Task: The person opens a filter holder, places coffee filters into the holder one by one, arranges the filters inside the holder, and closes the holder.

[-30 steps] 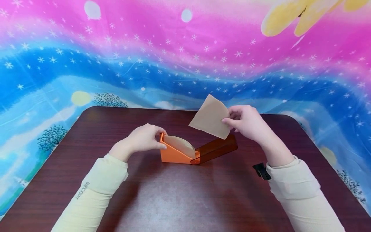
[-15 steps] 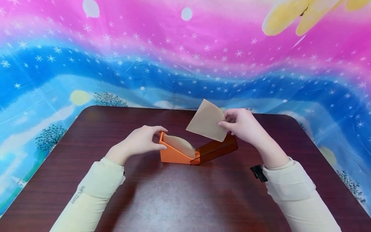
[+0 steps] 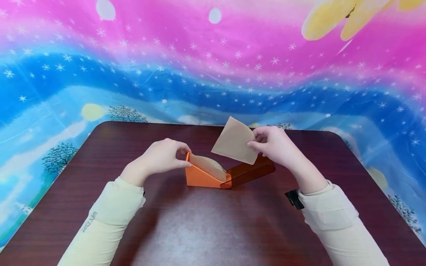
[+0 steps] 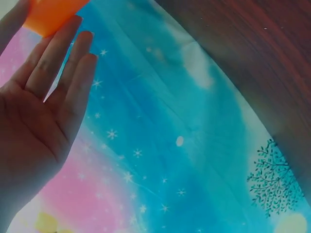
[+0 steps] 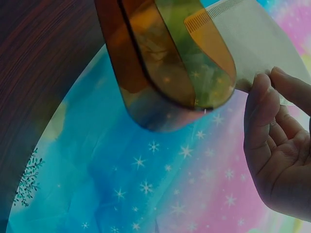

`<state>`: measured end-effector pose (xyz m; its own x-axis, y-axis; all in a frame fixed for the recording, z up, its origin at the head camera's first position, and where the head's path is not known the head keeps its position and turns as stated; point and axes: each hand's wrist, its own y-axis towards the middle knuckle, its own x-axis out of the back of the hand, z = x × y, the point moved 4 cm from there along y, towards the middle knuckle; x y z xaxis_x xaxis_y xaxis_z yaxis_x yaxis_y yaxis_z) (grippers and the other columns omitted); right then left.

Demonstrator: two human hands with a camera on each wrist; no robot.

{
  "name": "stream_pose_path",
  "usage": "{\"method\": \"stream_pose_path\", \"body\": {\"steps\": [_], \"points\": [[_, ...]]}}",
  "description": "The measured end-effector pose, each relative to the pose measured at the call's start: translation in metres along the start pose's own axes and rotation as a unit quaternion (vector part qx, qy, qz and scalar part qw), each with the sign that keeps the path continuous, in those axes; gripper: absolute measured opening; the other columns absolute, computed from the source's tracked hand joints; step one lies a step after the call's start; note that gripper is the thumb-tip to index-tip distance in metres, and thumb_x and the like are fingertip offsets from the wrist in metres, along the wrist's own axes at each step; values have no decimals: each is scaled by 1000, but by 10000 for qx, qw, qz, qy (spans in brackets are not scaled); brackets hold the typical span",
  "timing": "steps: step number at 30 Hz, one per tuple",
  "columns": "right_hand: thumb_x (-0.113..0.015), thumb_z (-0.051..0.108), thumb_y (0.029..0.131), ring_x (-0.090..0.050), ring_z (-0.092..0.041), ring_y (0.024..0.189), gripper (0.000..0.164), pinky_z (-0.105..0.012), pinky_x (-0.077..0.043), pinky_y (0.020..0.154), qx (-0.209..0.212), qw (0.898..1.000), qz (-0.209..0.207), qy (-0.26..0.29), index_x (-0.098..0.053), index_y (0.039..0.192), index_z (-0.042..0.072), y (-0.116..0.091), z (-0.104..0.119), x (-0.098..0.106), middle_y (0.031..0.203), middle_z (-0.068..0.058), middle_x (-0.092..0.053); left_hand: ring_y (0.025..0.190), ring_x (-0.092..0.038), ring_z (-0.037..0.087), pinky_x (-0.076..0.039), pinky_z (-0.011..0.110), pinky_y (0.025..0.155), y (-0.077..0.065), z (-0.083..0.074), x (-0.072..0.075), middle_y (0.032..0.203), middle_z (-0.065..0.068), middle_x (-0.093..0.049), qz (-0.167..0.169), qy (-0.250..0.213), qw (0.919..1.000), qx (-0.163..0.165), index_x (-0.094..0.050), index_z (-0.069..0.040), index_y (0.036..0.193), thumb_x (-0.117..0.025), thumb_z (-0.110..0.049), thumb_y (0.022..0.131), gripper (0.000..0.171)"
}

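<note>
An orange coffee filter holder (image 3: 201,178) stands on the table, its translucent brown lid (image 3: 251,173) swung out to the right. Inside it sit tan paper coffee filters (image 3: 208,166), their number unclear. My left hand (image 3: 161,157) grips the holder's tall left end, thumb on the near side and fingers behind. Above the lid, my right hand (image 3: 274,146) pinches one tan coffee filter (image 3: 233,142) by its right edge, tilted in the air. A crimped seam on that filter (image 5: 252,43) shows in the right wrist view, partly behind the lid (image 5: 165,68).
The dark wooden table (image 3: 199,229) has rounded far corners. A printed cloth (image 3: 213,55) with snowflakes and trees hangs behind it. A black strap piece (image 3: 294,199) sticks out at the right sleeve cuff.
My right hand has carried the coffee filter left and slightly down, nearer the holder. My left hand keeps its grip on the holder, which sits slightly farther right in view.
</note>
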<state>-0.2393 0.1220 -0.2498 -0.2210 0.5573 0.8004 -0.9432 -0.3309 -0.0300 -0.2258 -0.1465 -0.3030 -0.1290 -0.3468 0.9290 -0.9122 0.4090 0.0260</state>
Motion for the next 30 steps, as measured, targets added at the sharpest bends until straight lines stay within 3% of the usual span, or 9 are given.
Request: {"method": "stream_pose_path", "body": {"steps": [8,30], "points": [[-64,15,88,-58,-16,62,11,-28,-51,58,16,9999,32,-122,-65,93,5,4,1,-9,88,-13,-68,90,-65,16,-49,40,84,4,-7,1,93,-3,-72,58,69,9999,98,-70,-18,101,-73,-35,77,29],[-64,15,88,-53,-14,57,9,-26,-47,54,173,9985,376,-363,-62,88,7,13,-1,-42,74,-6,-64,90,-65,15,-49,40,84,3,-7,3,93,-4,-72,105,92,9999,85,-69,-18,101,-72,-35,78,28]]}}
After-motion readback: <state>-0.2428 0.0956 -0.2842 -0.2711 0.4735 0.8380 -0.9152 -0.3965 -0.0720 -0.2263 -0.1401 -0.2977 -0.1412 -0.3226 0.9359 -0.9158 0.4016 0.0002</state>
